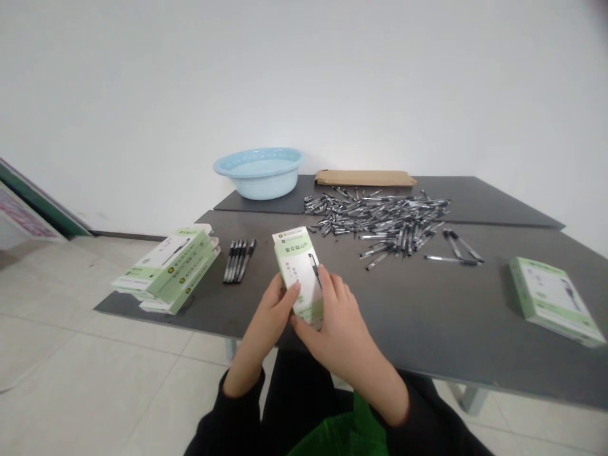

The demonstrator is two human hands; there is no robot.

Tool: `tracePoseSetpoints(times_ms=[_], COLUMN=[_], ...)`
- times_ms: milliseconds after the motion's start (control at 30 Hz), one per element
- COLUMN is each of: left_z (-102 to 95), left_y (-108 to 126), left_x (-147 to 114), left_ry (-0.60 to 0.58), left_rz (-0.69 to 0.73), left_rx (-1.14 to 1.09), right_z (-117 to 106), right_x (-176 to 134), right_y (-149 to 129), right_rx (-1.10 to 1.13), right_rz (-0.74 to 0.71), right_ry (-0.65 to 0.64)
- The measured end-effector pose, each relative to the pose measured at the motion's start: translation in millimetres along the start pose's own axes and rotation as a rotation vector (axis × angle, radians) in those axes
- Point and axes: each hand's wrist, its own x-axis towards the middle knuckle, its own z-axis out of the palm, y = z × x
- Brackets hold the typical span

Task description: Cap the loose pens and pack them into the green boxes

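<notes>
Between my two hands is a white and green pen box (pixel 300 266) with a pen printed on its front, held tilted over the near table edge. My left hand (pixel 275 307) grips its left side, the thumb lying on the front. On the lower right, my right hand (pixel 337 316) wraps round the same box. Its top flap points away from me and looks raised. Left of the box, a short row of black-capped pens (pixel 239 261) lies side by side. Beyond it spreads a large heap of pens (pixel 380 218).
Two stacked pen boxes (pixel 166 263) sit at the table's left edge. Another pen box (pixel 557 297) lies at the right. A few loose pens (pixel 456 247) rest right of the heap. At the back stand a light blue basin (pixel 266 183) and flat brown cardboard (pixel 365 178) on the dark table (pixel 427 316).
</notes>
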Motion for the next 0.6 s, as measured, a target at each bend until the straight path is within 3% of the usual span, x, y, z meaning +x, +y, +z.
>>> tracePoseSetpoints(times_ms=[67, 167, 267, 600], left_z=[-25.5, -63.7, -85.4, -72.6], left_y=[-1, -4, -11, -21], left_x=[3, 4, 6, 29], left_ry=[0.048, 0.197, 0.211, 0.187], left_rz=[-0.050, -0.075, -0.107, -0.148], left_rx=[-0.016, 0.155, 0.348, 0.903], right_z=[0, -1, 0, -30], right_x=[2, 3, 2, -16], right_y=[2, 14, 32, 76], right_rx=[0.068, 0.118, 0.140, 0.145], right_rz=[0.000, 0.035, 0.069, 0.127], right_ry=[-0.045, -0.094, -0.124, -0.061])
